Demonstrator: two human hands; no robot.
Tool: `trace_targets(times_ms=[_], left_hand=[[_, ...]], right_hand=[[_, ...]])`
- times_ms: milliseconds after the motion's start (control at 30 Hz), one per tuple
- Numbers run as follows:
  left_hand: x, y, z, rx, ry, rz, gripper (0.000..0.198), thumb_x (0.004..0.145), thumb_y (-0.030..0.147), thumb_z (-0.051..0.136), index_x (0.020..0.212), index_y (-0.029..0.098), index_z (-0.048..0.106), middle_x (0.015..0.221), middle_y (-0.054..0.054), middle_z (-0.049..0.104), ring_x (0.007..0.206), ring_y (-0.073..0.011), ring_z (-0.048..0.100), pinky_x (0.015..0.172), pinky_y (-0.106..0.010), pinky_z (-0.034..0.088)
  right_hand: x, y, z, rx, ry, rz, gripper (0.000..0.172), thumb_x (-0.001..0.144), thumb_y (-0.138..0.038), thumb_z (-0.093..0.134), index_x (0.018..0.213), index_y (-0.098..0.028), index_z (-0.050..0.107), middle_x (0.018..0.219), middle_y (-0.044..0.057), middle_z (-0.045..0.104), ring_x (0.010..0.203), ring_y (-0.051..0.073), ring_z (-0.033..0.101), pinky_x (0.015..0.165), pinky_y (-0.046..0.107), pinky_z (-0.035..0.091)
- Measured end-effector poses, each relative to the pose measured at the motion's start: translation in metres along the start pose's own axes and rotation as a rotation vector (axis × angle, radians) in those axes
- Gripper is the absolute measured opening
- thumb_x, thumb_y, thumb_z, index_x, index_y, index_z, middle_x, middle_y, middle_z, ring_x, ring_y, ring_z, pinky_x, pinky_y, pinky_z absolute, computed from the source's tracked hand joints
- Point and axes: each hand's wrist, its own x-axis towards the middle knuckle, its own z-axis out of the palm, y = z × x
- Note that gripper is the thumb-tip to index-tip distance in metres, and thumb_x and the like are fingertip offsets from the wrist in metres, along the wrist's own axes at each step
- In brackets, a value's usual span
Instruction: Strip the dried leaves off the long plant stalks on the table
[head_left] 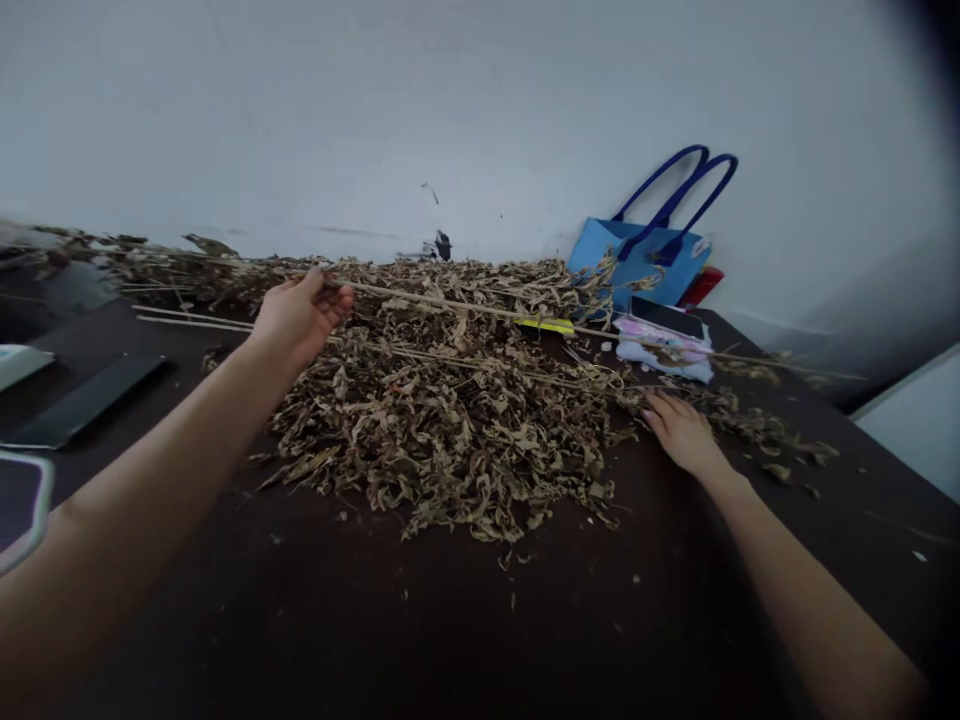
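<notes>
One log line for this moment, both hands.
left hand: holds long dry stem | right hand: open, right edge of leaf pile | blue bag: beyond, right

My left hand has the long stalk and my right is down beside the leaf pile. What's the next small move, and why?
I'd probably lift the right hand to steady the long stalk: only the left hand holds it, its length runs far off to the right, and the right hand lies flat at the edge of the leaf pile.

Left hand (pixel 300 315) holds dry stem (pixel 450 304)
</notes>
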Motion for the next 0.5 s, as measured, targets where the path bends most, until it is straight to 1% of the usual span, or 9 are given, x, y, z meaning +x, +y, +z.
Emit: trace_targets(times_ms=[133, 233, 267, 333, 367, 400, 433, 467, 500], left_hand=[[-0.012, 0.009, -0.002, 0.011, -0.003, 0.01, 0.03, 0.093, 0.009, 0.038, 0.066, 0.011, 0.052, 0.055, -0.002, 0.06, 0.058, -0.0104, 0.063, 0.061, -0.022, 0.053], [-0.035, 0.005, 0.004, -0.014, -0.029, -0.033, 0.028, 0.092, 0.011, 0.043, 0.066, 0.011, 0.053, 0.059, -0.004, 0.061, 0.06, -0.011, 0.064, 0.064, -0.023, 0.054], [-0.044, 0.002, 0.007, -0.024, -0.039, -0.045, 0.026, 0.091, 0.012, 0.045, 0.066, 0.011, 0.054, 0.06, -0.004, 0.061, 0.06, -0.0113, 0.064, 0.064, -0.023, 0.054], [-0.064, -0.007, 0.012, -0.034, -0.082, -0.064, 0.023, 0.09, 0.013, 0.046, 0.07, 0.01, 0.055, 0.065, -0.006, 0.063, 0.063, -0.0123, 0.064, 0.066, -0.024, 0.054], [-0.075, -0.012, 0.015, -0.04, -0.104, -0.079, 0.021, 0.091, 0.014, 0.046, 0.072, 0.011, 0.056, 0.066, -0.006, 0.063, 0.064, -0.0125, 0.064, 0.068, -0.025, 0.054], [-0.087, -0.019, 0.017, -0.049, -0.115, -0.103, 0.02, 0.091, 0.014, 0.046, 0.073, 0.011, 0.056, 0.068, -0.006, 0.063, 0.066, -0.0129, 0.065, 0.07, -0.027, 0.054], [-0.098, -0.026, 0.02, -0.056, -0.135, -0.137, 0.018, 0.091, 0.014, 0.046, 0.076, 0.011, 0.056, 0.072, -0.007, 0.065, 0.069, -0.0135, 0.065, 0.071, -0.028, 0.054], [-0.11, -0.034, 0.023, -0.067, -0.152, -0.167, 0.016, 0.091, 0.014, 0.046, 0.078, 0.012, 0.055, 0.075, -0.007, 0.065, 0.07, -0.0139, 0.065, 0.073, -0.029, 0.054], [-0.122, -0.042, 0.025, -0.077, -0.139, -0.187, 0.015, 0.091, 0.014, 0.046, 0.079, 0.012, 0.054, 0.075, -0.007, 0.064, 0.069, -0.0137, 0.065, 0.073, -0.03, 0.054]], right_hand=[[0.001, -0.009, -0.025, 0.053, 0.146, 0.014, 0.036, 0.091, -0.035, 0.031, 0.101, -0.016, 0.06, 0.099, 0.015, 0.065, 0.096, 0.028, 0.059, 0.083, 0.042, 0.045], [-0.006, -0.032, -0.057, 0.082, 0.21, 0.033, 0.024, 0.088, -0.036, 0.042, 0.086, -0.022, 0.061, 0.084, 0.015, 0.066, 0.078, 0.028, 0.062, 0.07, 0.04, 0.046], [-0.01, -0.045, -0.07, 0.103, 0.202, 0.018, 0.021, 0.088, -0.037, 0.044, 0.082, -0.025, 0.06, 0.079, 0.012, 0.066, 0.072, 0.026, 0.063, 0.064, 0.038, 0.046], [-0.021, -0.078, -0.098, 0.182, 0.132, -0.06, 0.02, 0.088, -0.038, 0.044, 0.078, -0.027, 0.057, 0.066, 0.002, 0.064, 0.056, 0.019, 0.061, 0.051, 0.031, 0.045], [-0.026, -0.097, -0.114, 0.305, -0.003, -0.151, 0.018, 0.088, -0.038, 0.046, 0.079, -0.027, 0.058, 0.064, 0.0, 0.064, 0.053, 0.017, 0.06, 0.049, 0.029, 0.045], [-0.031, -0.116, -0.129, 0.398, -0.05, -0.225, 0.017, 0.087, -0.037, 0.047, 0.08, -0.027, 0.058, 0.066, -0.001, 0.064, 0.056, 0.016, 0.061, 0.051, 0.029, 0.047], [-0.036, -0.134, -0.145, 0.461, -0.011, -0.288, 0.016, 0.087, -0.036, 0.048, 0.08, -0.027, 0.059, 0.071, -0.001, 0.065, 0.061, 0.016, 0.062, 0.056, 0.029, 0.048], [-0.039, -0.151, -0.159, 0.501, 0.072, -0.322, 0.012, 0.086, -0.034, 0.049, 0.084, -0.027, 0.059, 0.079, -0.001, 0.066, 0.069, 0.017, 0.064, 0.064, 0.031, 0.05], [-0.04, -0.167, -0.171, 0.523, 0.14, -0.325, 0.011, 0.086, -0.031, 0.049, 0.088, -0.028, 0.06, 0.085, -0.001, 0.067, 0.076, 0.018, 0.064, 0.069, 0.032, 0.049]])
